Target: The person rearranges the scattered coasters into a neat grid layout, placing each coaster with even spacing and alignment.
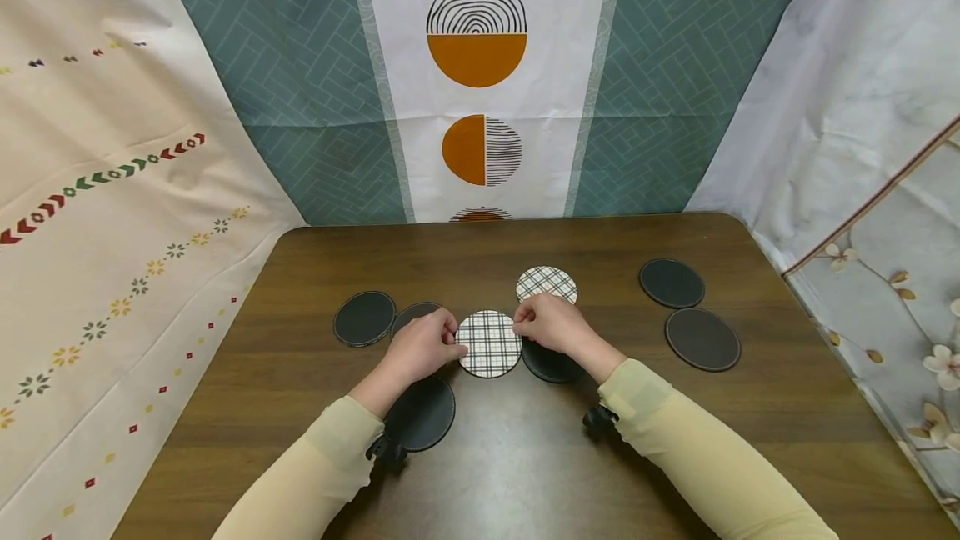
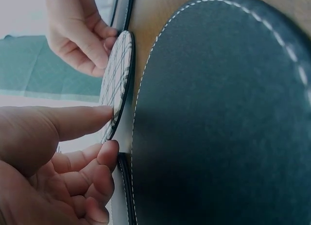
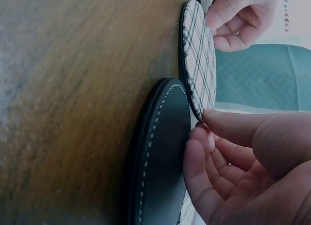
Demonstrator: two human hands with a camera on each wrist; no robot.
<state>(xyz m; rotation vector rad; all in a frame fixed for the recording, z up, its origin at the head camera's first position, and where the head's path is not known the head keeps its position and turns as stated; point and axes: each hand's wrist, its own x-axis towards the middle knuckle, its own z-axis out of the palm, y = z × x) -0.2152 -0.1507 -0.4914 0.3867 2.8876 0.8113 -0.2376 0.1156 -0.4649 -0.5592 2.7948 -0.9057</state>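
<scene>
Between both hands is a round coaster (image 1: 489,344) with a white and black plaid face. My left hand (image 1: 422,347) pinches its left edge; in the left wrist view the thumb lies on the plaid face and the fingertips are by the rim. Opposite, my right hand (image 1: 553,323) pinches the right edge between thumb and fingers. A black stitched coaster (image 3: 167,152) lies below the right hand. Another plaid coaster (image 1: 546,278) is just behind that hand, partly covered by it. Close to the left wrist lies a black coaster (image 1: 423,417), while a dark one (image 1: 408,315) is partly hidden behind the left hand.
At the left of the brown wooden table (image 1: 247,423) lies a black coaster (image 1: 364,319). Toward the right are a black coaster (image 1: 671,282) and a dark brown one (image 1: 702,340), close together. A patterned cloth (image 1: 487,107) hangs behind the table's far edge.
</scene>
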